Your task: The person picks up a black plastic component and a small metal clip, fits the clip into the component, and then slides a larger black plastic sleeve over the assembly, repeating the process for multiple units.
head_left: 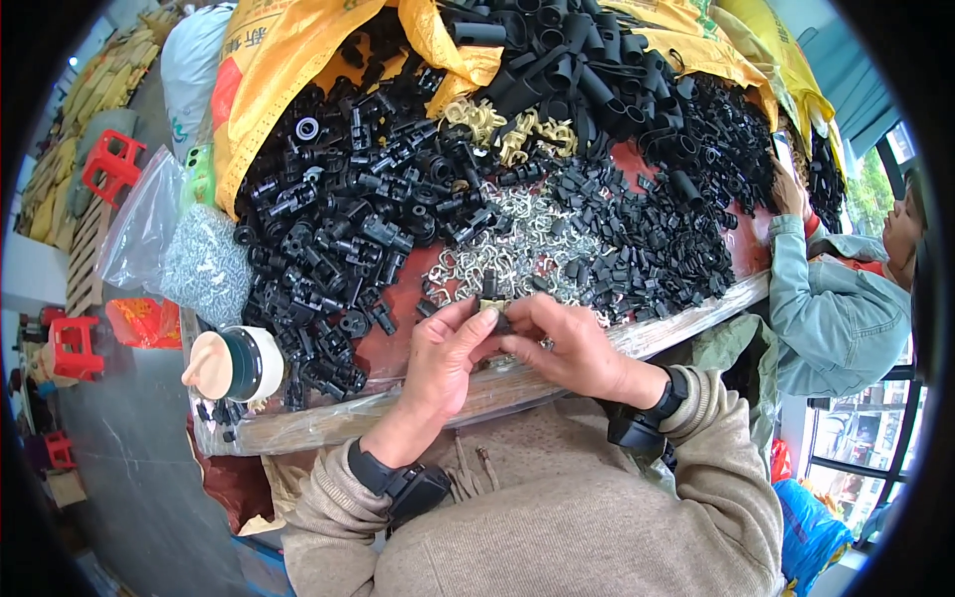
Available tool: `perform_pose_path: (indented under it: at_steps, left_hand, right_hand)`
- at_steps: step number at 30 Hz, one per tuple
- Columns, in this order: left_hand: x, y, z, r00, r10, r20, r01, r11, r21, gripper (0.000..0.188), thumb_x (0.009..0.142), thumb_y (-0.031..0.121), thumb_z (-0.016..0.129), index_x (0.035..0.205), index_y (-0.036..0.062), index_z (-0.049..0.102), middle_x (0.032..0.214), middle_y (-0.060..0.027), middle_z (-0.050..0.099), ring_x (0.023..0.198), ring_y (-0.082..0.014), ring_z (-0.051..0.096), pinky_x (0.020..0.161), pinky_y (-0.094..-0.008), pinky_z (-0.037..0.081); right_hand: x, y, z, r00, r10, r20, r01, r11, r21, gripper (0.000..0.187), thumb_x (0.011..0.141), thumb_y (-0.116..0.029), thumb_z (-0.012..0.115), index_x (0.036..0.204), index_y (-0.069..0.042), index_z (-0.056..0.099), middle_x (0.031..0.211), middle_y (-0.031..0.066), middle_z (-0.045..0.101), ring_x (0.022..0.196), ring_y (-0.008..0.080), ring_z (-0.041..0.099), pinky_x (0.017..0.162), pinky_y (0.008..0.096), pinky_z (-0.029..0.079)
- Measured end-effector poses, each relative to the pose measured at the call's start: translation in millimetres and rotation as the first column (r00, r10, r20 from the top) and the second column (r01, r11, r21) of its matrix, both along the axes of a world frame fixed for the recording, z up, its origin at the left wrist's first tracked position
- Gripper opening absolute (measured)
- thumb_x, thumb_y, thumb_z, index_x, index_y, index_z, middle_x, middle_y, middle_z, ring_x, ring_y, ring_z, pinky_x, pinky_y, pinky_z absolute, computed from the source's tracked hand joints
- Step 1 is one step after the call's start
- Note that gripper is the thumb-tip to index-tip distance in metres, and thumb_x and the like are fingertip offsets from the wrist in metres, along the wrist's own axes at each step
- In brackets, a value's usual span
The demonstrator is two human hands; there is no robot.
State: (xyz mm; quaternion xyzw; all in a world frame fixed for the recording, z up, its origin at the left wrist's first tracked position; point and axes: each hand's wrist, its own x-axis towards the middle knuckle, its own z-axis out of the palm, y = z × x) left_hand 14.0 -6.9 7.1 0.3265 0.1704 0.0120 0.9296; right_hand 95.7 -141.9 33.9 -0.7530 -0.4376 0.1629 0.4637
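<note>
Both hands meet above the table's near edge around one small black plastic part with a cream-yellow piece on it. My left hand pinches it between thumb and fingers. My right hand closes on its other side; its fingertips partly hide the part. Just beyond the hands lies a pile of small silver metal hooks. A heap of black plastic fittings spreads to the left, and small black pieces spread to the right. Cream-yellow clips sit farther back.
Black tubes are heaped at the back beside a yellow woven sack. A dark green and white tub stands at the near left, by a clear bag of small grey pieces. A person in a light blue jacket is at the right.
</note>
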Motion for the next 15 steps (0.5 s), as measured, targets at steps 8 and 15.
perform_pose_path:
  at_steps: [8,15]
  left_hand:
    - [-3.2,5.1,-1.3,0.999,-0.001,-0.035,-0.001,0.997,-0.071,0.019,0.082,0.007,0.054,0.099,-0.0015,0.055,0.092,-0.0055,0.059,0.080,-0.0105,0.057,0.071,-0.0235,0.050]
    - [0.5,-1.3,6.1,0.996,0.086,0.023,-0.087,0.995,0.050,0.020,0.082,0.007,0.054,0.100,-0.0014,0.055,0.092,-0.0050,0.059,0.081,-0.0096,0.057,0.072,-0.0233,0.049]
  right_hand:
    - [16.4,1.5,5.2,0.625,0.137,0.768,-0.186,0.982,-0.024,0.014,0.068,-0.005,0.060,0.077,-0.002,0.050,0.062,0.0042,0.047,0.050,0.0177,0.046,0.045,0.0278,0.037]
    - [18.4,3.3,3.4,0.729,0.216,0.649,-0.180,0.976,-0.122,0.015,0.067,-0.007,0.062,0.073,-0.003,0.048,0.060,0.0026,0.042,0.050,0.0161,0.045,0.047,0.0277,0.036]
